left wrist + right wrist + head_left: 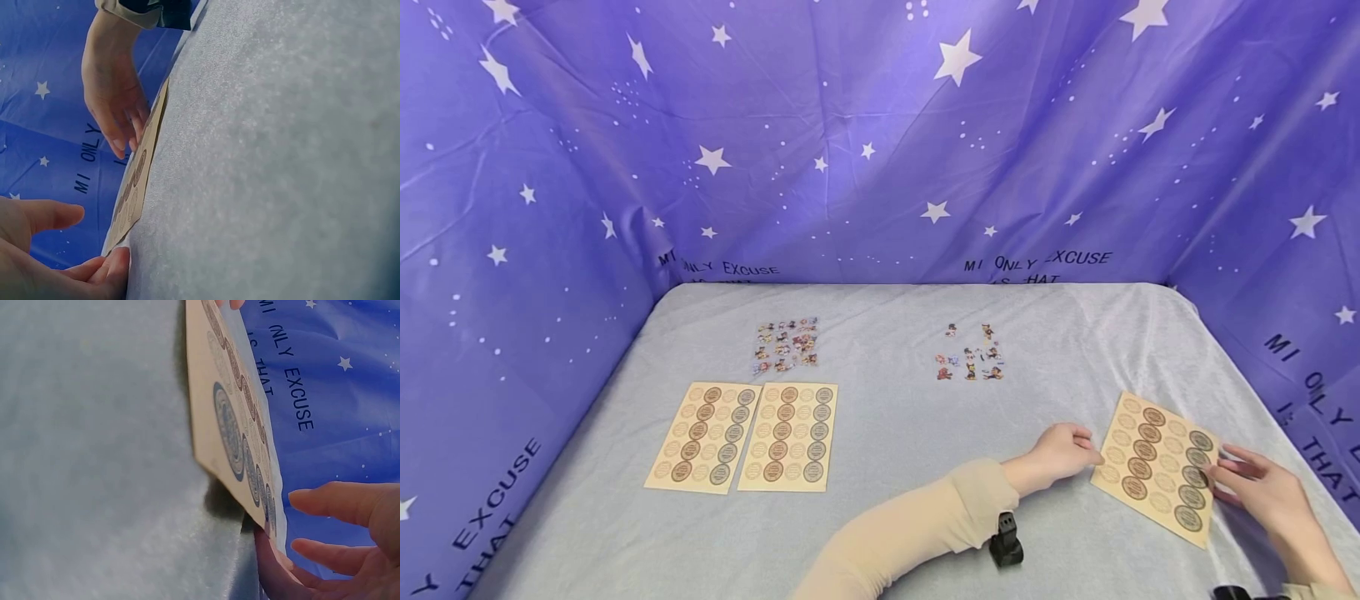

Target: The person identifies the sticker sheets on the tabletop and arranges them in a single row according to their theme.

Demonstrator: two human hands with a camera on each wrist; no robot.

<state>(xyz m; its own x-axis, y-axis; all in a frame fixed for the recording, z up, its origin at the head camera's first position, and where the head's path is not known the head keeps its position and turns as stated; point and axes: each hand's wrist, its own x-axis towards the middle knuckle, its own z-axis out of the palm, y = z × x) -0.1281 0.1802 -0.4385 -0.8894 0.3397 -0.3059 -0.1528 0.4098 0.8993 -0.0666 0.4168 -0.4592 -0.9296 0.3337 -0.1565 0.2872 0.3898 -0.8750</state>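
Note:
A cream sheet of round stickers (1152,467) lies askew on the right side of the table, with columns of brown and dark grey-blue circles. My left hand (1054,455) reaches its left edge. In the left wrist view the fingertips (115,265) touch the sheet's edge, while the thumb stands apart from it. At the opposite edge is my right hand (1270,493), its fingers spread. From the right wrist view, one finger (272,562) touches the edge from below and the thumb is clear of the sheet. That near corner is slightly raised off the cloth.
Two similar sticker sheets (700,437) lie side by side at the left. Behind them is a clear sheet of small cartoon stickers (785,346); another cartoon sticker sheet (970,353) lies at centre back. Grey cloth (895,417) covers the table, with purple star-printed curtains (850,125) around it.

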